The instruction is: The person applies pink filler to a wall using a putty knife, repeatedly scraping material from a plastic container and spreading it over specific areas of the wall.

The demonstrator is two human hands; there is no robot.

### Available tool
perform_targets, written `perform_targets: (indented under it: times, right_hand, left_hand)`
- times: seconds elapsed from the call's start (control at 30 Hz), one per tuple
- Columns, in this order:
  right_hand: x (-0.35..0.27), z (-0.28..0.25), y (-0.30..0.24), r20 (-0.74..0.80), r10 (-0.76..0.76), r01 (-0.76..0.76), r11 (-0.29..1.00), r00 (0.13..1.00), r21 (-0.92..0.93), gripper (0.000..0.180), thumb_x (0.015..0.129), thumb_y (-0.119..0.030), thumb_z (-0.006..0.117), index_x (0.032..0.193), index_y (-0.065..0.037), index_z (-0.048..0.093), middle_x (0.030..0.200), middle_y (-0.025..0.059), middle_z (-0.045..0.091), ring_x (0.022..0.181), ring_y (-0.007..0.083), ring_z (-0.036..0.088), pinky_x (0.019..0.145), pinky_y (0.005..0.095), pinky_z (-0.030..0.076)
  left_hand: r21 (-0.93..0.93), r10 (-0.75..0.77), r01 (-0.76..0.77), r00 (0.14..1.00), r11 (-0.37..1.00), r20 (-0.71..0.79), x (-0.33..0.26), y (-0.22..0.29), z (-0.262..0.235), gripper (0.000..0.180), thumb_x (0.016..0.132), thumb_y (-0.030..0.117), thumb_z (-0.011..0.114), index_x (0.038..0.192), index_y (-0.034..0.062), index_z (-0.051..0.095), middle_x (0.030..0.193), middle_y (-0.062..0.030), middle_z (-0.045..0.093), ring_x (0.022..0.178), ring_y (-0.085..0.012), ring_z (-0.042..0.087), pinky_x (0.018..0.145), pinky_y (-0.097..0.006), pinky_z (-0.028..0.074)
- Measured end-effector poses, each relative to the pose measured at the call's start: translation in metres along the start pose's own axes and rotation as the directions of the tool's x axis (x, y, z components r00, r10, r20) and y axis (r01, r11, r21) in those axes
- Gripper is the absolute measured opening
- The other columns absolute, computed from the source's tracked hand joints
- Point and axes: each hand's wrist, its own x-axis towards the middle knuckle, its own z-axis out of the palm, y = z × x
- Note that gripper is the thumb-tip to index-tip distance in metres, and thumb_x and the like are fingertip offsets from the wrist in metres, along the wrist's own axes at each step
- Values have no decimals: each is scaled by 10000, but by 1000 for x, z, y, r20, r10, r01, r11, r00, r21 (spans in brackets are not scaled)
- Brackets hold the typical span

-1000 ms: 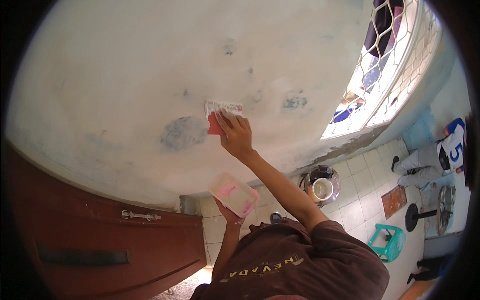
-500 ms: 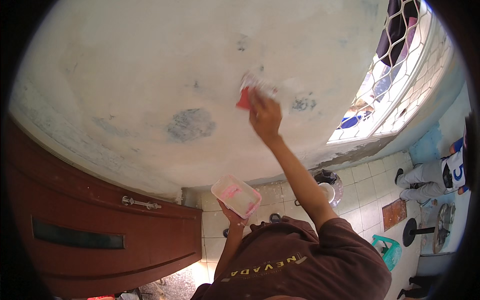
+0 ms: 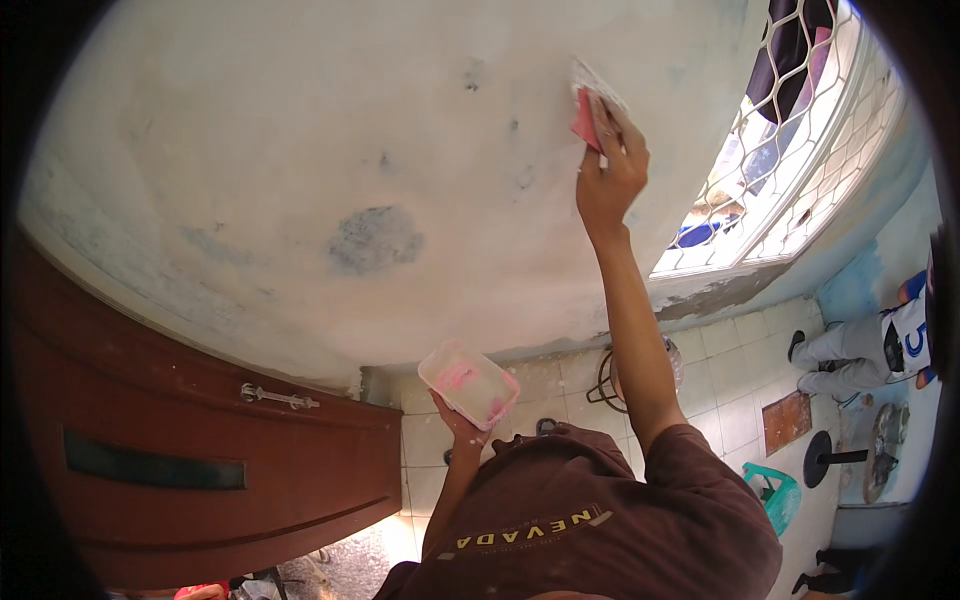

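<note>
From the head view, my right hand [image 3: 608, 175] is raised high against the pale wall [image 3: 300, 150], clenched around a red-handled scraper [image 3: 590, 105]. The scraper's blade lies flat on the plaster just above my fingertips, and its red part shows between my fingers and thumb. Left of that grip and lower down the wall there is a dark grey patch [image 3: 375, 240], well apart from the blade, with a few small dark specks between the two. Right of my raised arm stands a window with a white wire grille [image 3: 800, 150].

My left hand [image 3: 458, 420] is held low, close to my chest, cupping a pale plastic tub [image 3: 468, 383] from underneath; the tub is tilted and has pink smears inside. Left of that hand is a brown wooden door [image 3: 200, 450] with a metal bolt [image 3: 278, 397] on it. Below and right of the tub the floor is tiled in pale squares [image 3: 730, 370], with a small green stool [image 3: 775, 495] on it. Far to the right of my scraper hand a person in grey trousers [image 3: 860, 350] sits on those tiles.
</note>
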Motion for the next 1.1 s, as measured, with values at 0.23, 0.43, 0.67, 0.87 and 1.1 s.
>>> perform_targets:
  times: [0.23,0.43,0.67,0.87,1.1]
  right_hand:
    - [-105,12,-26,393,-36,41,999,919,-5,696,721,60,672,1362,-206,735,1331,6,712,1064,241,668,826,385,479]
    - [-165,-19,-2,552,-24,-23,997,834,79,679,731,83,647,1343,-192,746,1311,16,735,1088,235,684,873,378,471]
    - [-4,-18,12,46,-109,112,992,993,-56,655,772,78,663,1361,-200,735,1376,31,711,1177,207,682,860,389,451]
    - [-145,8,43,328,-133,206,958,935,-198,725,753,-1,695,1440,-232,668,1454,37,674,947,115,745,801,341,417]
    - [-213,-45,20,586,165,-214,977,793,14,425,905,11,644,1300,-120,732,1306,89,746,1033,196,763,822,359,484]
  left_hand:
    - [-23,3,-2,999,1000,41,2,4,-2,680,1036,713,416,1464,195,523,1337,-57,617,1247,-295,620,1044,-566,548]
    - [-19,3,-3,1000,1000,3,3,0,24,691,1032,715,418,1463,186,526,1355,-59,618,1232,-308,635,1029,-561,561]
    - [-3,11,-10,999,1000,30,3,-5,15,690,1039,708,412,1475,185,518,1369,-63,620,1240,-301,637,1023,-540,573]
    - [12,3,-4,999,1000,54,10,-11,15,670,1048,688,418,1473,180,519,1364,-59,623,1243,-294,639,1034,-529,569]
    - [31,-33,32,999,999,28,5,-17,21,678,1046,692,412,1478,179,512,1383,-58,614,1254,-298,632,1043,-531,563]
